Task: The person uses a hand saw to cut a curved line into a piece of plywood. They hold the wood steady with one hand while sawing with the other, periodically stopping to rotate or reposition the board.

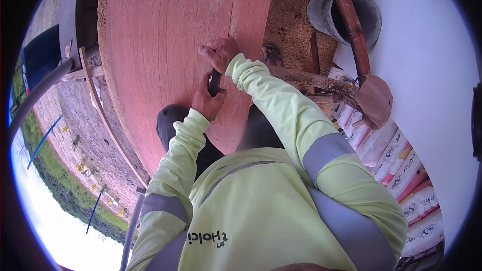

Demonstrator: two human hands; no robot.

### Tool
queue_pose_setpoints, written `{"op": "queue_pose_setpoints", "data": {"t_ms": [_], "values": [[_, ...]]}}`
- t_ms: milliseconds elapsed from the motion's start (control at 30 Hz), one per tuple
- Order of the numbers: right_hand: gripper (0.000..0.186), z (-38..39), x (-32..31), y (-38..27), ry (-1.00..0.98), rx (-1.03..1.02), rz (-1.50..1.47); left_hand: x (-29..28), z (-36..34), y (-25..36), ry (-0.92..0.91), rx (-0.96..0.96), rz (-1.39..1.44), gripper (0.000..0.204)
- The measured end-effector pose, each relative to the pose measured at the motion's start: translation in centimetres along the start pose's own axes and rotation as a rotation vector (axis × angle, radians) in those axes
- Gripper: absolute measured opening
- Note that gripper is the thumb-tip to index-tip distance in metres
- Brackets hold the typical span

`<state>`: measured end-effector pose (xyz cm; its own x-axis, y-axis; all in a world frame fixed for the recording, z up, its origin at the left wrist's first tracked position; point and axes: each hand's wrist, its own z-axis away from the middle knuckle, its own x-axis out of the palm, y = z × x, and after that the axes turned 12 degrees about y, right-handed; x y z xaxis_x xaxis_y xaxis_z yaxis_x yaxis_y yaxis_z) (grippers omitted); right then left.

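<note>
A wide reddish wooden board (150, 35) stretches away in front of me, between my dark-trousered knees. On it lies a dark, narrow hand tool (215, 82), mostly covered by my hands, so its exact kind does not show. My left hand (208, 102) is wrapped round the near part of this tool, thumb along its right side. Just beyond, my right hand (221, 53) is closed in a fist over the tool's far end; what lies under its fingers is hidden. Fine wood dust is scattered on the board around both hands.
To the right, sawdust (291, 10) covers the ground beside a grey bucket (369, 15) and a curved reddish wooden piece (351, 20). Stacked printed bags (401, 170) stand at lower right, by a pale wall (422, 70). A thin wooden strip (103, 108) runs along the left.
</note>
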<state>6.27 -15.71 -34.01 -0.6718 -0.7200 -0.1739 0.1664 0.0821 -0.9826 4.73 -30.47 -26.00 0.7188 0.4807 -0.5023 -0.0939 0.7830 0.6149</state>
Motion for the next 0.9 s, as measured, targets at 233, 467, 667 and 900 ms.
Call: {"op": "queue_pose_setpoints", "data": {"t_ms": [233, 467, 667, 900], "values": [[0.033, 8.5, -1.6, -13.5, -0.314, -0.245, 0.063, -7.6, 13.7, 5.3, 0.056, 0.06, -0.124, 0.05], [0.03, 7.4, -0.6, -9.5, -0.127, -0.254, -0.048, -6.2, 9.1, 5.0, 0.013, 0.1, -0.225, 0.047], [0.032, 0.5, 1.2, 1.5, -0.099, 0.109, -0.07, 0.8, -3.2, 0.3, 0.038, 0.117, -0.1, 0.044], [0.031, 12.3, -0.3, -16.8, -0.201, -0.253, -0.083, -10.8, 18.0, 5.5, -0.058, -0.128, -0.236, 0.055]]}}
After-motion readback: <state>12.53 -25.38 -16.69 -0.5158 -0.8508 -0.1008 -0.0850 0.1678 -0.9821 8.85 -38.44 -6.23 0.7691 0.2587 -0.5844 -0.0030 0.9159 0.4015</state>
